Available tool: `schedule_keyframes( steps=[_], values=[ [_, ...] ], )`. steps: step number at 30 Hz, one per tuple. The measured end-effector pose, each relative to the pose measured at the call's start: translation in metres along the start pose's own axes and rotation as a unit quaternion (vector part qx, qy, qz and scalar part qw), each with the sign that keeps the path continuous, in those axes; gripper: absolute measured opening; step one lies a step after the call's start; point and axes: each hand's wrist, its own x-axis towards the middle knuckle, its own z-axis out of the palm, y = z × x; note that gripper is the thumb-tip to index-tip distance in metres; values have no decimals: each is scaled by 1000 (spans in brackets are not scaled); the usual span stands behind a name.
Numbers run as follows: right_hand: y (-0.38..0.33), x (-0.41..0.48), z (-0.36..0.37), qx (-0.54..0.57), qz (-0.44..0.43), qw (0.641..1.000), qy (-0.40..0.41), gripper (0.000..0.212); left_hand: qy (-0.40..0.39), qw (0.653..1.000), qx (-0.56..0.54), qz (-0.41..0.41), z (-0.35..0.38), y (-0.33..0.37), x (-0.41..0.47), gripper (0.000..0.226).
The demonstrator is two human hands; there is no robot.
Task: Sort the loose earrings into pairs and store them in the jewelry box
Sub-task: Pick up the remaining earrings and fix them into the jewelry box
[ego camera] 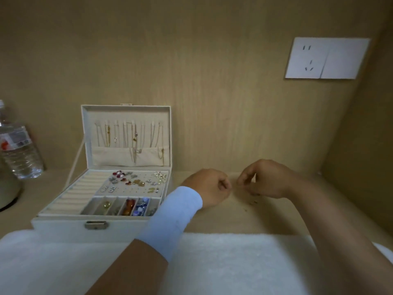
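On the wooden bench [212,220], to the right of the open jewelry box [63,227], both hands are close together and low over the surface. The left hand [209,188], with a pale wristband [176,218] on the forearm, has its fingers curled in, thumb against the index finger; I cannot tell if something tiny is pinched there. The right hand [269,179] has its fingers bent downward, and I cannot tell either if it holds anything. A few loose earrings [253,201] lie on the bench just below the right hand, very small and blurred.

In the box, many stored earrings [136,179] sit on the perforated panel at the back right. Ring rolls [72,194] fill the left side, and small compartments [127,206] with coloured pieces run along the front. Necklaces [131,135] hang inside the upright lid [127,109].

A water bottle [19,152] stands far left. A white wall socket [325,58] is on the back panel, and a white towel [234,262] covers the near edge
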Motion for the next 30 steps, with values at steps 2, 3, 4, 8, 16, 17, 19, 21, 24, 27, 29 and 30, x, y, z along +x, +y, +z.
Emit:
schedule_keyframes(
  steps=[2,3,4,8,16,17,19,21,24,27,29,30],
  values=[
    [10,-4,-1,7,3,1000,-21,19,-19,1000,-2,-14,18,7,7,19],
    [13,-5,0,14,5,999,-30,19,-29,999,0,-17,25,9,10,19],
    [16,-7,0,23,6,999,-38,18,-38,999,5,-18,29,12,12,17],
    [20,-8,0,16,1,998,-55,14,-29,999,17,-7,40,14,17,14],
    [12,-2,15,-61,-33,995,-67,25,15,999,23,19,47,2,17,6],
    [13,-1,16,-63,-34,995,-67,24,19,1000,16,17,47,-1,16,6],
    [13,-1,17,-60,-32,995,-68,23,23,1000,-9,12,46,-4,14,4],
    [13,-1,17,-61,-28,995,-69,22,26,999,-29,10,45,-5,12,4],
    [10,-2,18,-57,-23,996,-71,19,23,999,-46,16,45,-7,10,3],
    [9,-5,16,16,-28,997,-70,9,30,996,-88,17,44,-8,10,8],
    [8,-5,13,136,-38,988,-60,4,51,990,-132,9,37,-9,9,14],
    [6,-6,11,186,-47,980,-48,8,61,984,-167,2,32,-9,8,15]
  ],
)
